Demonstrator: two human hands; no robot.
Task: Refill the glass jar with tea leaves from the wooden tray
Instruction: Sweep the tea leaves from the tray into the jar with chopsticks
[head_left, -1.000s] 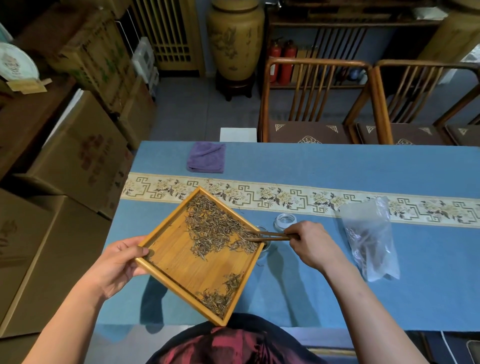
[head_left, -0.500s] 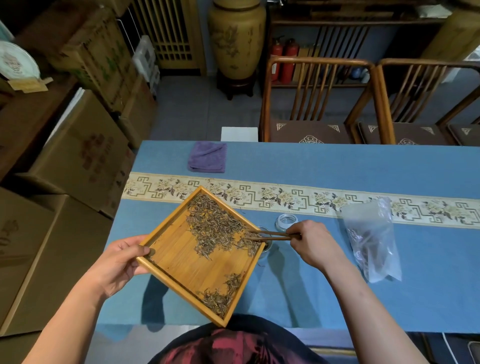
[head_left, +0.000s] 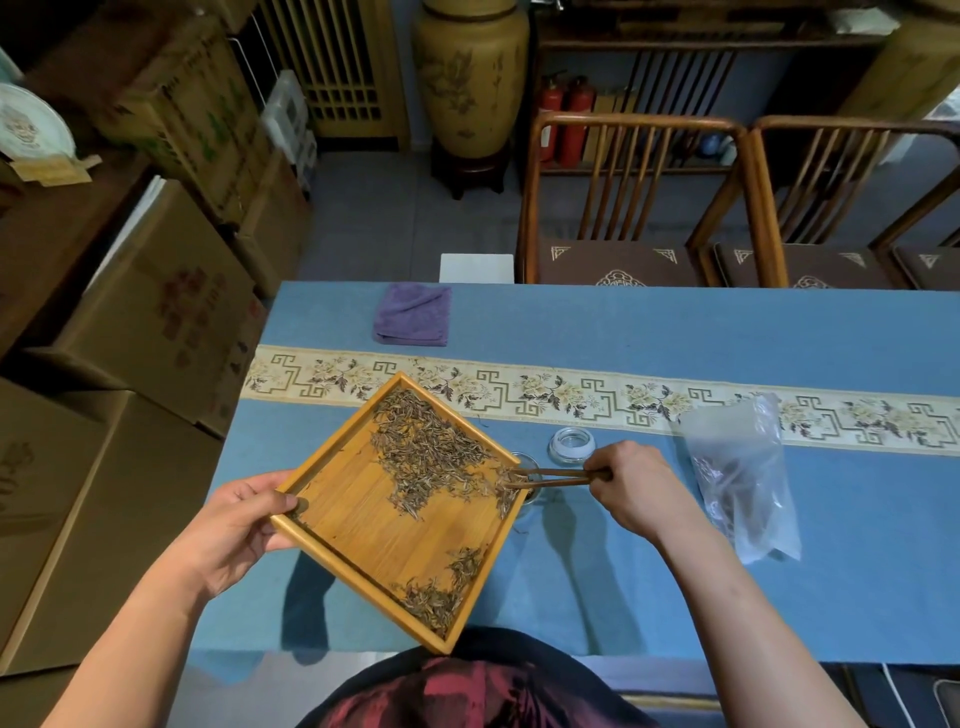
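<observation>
Refill unfinished: left hand (head_left: 234, 525) fingers grip tilted tray (head_left: 400, 506), right hand (head_left: 631, 486) fingers pinch tongs (head_left: 550, 477) at leaves (head_left: 431, 457) over mostly hidden jar (head_left: 525, 462), centre frame.

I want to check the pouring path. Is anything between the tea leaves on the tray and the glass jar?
Nothing visible blocks it. The wooden tray has its right corner over the glass jar, mostly hidden behind that edge. The tea leaves lie near that corner, and the tongs in the right hand touch them there. The jar's lid lies beside it.
</observation>
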